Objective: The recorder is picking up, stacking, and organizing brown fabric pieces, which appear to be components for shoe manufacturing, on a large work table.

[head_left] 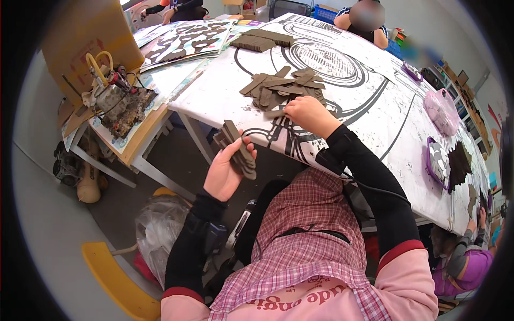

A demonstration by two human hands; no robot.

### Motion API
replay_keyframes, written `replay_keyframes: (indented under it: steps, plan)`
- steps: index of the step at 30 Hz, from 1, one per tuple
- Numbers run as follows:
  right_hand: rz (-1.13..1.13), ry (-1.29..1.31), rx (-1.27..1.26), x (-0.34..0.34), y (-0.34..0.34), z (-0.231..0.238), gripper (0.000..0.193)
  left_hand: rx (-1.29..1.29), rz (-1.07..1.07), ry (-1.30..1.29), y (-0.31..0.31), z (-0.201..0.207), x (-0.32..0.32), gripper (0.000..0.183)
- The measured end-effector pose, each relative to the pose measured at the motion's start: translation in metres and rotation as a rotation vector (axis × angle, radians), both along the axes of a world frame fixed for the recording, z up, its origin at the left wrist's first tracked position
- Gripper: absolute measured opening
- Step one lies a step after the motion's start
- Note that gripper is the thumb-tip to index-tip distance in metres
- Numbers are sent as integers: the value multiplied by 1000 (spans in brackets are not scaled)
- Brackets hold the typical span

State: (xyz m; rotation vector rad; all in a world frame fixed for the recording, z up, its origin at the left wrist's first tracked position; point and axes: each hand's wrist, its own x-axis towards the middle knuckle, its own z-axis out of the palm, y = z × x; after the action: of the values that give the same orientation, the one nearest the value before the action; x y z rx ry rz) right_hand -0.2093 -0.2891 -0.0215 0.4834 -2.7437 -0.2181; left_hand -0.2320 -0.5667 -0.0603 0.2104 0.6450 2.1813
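Observation:
My left hand [227, 172] holds a stack of flat brown cardboard strips [237, 144] below the table's edge, fingers wrapped around them. My right hand [308, 113] rests on the white printed table [375, 112], fingertips pinching a strip at the near edge of a loose pile of brown strips [284, 88]. A neat stack of the same brown pieces [262, 40] lies farther back on the table.
A second table at the left carries printed sheets [184, 40], a cardboard box [88, 40] and a dirty device with yellow loops [120, 96]. Another person [364, 21] sits across. A purple tray [439, 163], pink bag [441, 109], plastic bag [158, 230] and yellow chair [115, 281] are nearby.

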Motion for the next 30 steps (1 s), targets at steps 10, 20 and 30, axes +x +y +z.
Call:
replay_keyframes:
  steps: [10,20,30]
  plan:
    - [-99,17,-344,54,-100,1,10,-50,100,79,38,11,29,28]
    - [-582,117,-593,27,90,34,27,-14,77,16,44,8,29,25]
    - [-596,-12,-673,0,100,17,35,-22,23,-37,40,9,33,30]
